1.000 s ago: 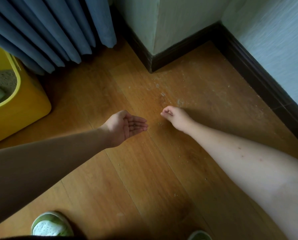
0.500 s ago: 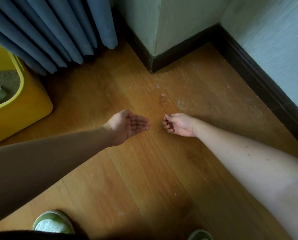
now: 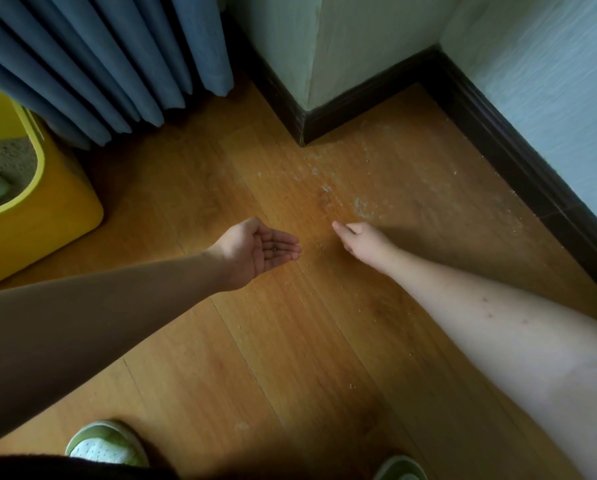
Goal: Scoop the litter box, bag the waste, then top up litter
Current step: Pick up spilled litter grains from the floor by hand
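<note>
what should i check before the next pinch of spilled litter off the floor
1. Left hand cupped palm up to catch grains: ok, a few dark grains lie on its fingers.
2. Right hand down at the floor, fingers curled: ok; whether it pinches a grain, cannot tell.
3. Scattered litter on the wooden floor cleared: not ok, specks remain ahead of the right hand and toward the dark baseboard.
4. Yellow litter box at hand for emptying the palm: ok, it stands to the left, by the blue curtain.
5. Scoop or waste bag nearby: cannot tell, neither is clearly in view.
</note>
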The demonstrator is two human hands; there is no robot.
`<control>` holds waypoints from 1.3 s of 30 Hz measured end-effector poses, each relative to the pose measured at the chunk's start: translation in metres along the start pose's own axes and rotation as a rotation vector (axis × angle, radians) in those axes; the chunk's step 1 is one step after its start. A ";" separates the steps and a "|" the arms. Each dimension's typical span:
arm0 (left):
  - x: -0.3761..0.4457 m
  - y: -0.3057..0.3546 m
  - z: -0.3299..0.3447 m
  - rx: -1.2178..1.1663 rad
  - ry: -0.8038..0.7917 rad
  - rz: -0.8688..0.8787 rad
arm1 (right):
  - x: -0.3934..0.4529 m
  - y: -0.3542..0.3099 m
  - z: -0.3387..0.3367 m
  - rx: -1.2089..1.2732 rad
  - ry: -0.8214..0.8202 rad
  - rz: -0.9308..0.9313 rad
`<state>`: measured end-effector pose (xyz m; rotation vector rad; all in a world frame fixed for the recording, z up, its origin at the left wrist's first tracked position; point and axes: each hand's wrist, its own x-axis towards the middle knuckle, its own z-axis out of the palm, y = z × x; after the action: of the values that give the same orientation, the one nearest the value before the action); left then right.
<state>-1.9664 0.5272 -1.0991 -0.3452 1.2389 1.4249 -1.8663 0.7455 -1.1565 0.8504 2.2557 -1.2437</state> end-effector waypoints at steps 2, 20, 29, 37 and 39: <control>0.001 -0.002 0.000 0.009 -0.003 -0.009 | -0.003 0.004 0.003 -0.182 0.030 -0.118; 0.000 -0.004 -0.003 0.022 -0.001 -0.022 | 0.011 0.010 0.029 -0.336 0.106 -0.319; 0.003 -0.003 -0.002 0.011 0.011 -0.028 | 0.016 0.010 0.034 -0.396 0.172 -0.262; 0.005 -0.003 0.000 0.019 -0.001 -0.025 | 0.016 -0.004 0.011 -0.028 0.171 -0.031; 0.005 -0.003 0.000 0.019 -0.007 -0.024 | 0.019 -0.004 -0.001 0.377 0.120 0.093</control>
<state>-1.9658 0.5290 -1.1046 -0.3408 1.2377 1.3919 -1.8825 0.7500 -1.1654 1.1784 2.0727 -1.6414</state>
